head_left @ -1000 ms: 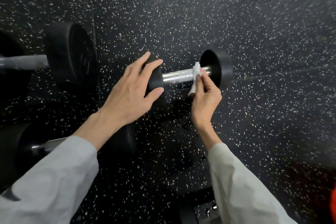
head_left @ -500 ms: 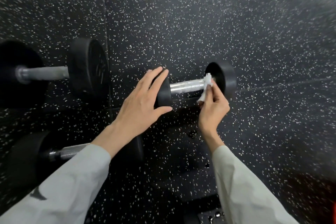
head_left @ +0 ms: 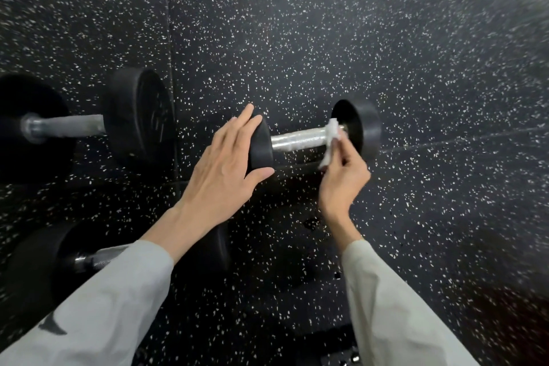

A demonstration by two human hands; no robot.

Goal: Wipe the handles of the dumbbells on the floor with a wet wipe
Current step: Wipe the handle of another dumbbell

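A small black dumbbell lies on the speckled floor, its shiny metal handle running left to right. My left hand rests flat over its left weight head, fingers spread along the rim. My right hand pinches a white wet wipe draped over the handle's right end, close to the right weight head. A larger dumbbell with a dull handle lies to the left. A third dumbbell sits at the lower left, partly hidden by my left sleeve.
Black rubber flooring with white flecks fills the view, with a seam running down left of centre. A dark object with small metal parts pokes in at the bottom edge.
The view has shifted, so all dumbbells sit lower and further right in frame. My right hand and the wipe stay at the handle's right end; my left hand keeps covering the left weight head.
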